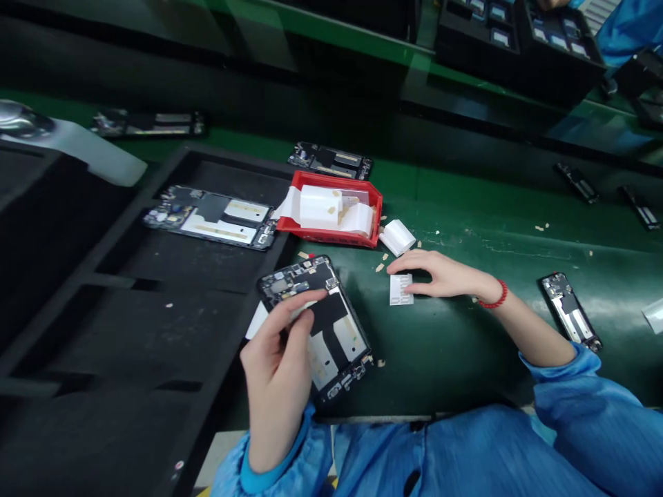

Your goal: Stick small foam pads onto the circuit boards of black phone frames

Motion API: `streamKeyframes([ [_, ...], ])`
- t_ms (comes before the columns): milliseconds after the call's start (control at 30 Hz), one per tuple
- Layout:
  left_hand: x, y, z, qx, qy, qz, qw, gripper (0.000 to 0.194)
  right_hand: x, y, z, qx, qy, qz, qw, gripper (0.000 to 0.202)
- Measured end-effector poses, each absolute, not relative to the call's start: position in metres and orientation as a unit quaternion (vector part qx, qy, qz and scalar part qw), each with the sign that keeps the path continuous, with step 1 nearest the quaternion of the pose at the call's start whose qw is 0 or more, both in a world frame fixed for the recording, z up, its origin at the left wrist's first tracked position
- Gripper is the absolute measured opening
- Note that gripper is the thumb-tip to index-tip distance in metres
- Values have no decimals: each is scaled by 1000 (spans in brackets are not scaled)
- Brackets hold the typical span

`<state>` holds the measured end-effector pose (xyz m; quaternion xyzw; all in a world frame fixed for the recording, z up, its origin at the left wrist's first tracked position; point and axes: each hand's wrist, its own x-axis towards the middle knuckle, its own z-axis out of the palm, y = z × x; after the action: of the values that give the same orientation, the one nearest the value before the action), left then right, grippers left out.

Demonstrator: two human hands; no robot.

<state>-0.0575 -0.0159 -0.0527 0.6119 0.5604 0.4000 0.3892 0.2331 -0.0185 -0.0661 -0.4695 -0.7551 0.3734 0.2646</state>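
An opened smartphone (331, 324) lies at the front middle, its circuit board and pale battery area facing up. Over its left side is my left hand (282, 359), thumb and index finger drawn together near the board. Whatever may be between those fingertips is too small to make out. My right hand (438, 273) rests on the green table, fingers curved and apart. Its thumb touches the right edge of a small white label sheet (398, 291) with several narrow marks, and its index finger reaches above the sheet. A white paper roll (398, 238) lies just beyond that hand.
A red bin (376, 236) holds white label strips. Another opened phone (217, 217) lies on a black compartment tray (170, 304) at left. Further phones lie at the back and right, including one phone (570, 310). Tan paper bits are scattered about. A person's blue sleeve (632, 31) shows top right.
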Motion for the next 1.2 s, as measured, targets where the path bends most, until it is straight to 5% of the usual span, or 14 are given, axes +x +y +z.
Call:
streamKeyframes([
  [167,-48,-18,-50,583,567,376,444,20,225,-26,-67,-487,-765,357,226,14],
  [533,6,-20,-34,674,430,352,486,14,200,-70,-13,-536,-694,297,378,8],
  [1200,13,-26,-39,700,418,337,470,16,202,-76,-14,-445,-854,-55,265,21],
])
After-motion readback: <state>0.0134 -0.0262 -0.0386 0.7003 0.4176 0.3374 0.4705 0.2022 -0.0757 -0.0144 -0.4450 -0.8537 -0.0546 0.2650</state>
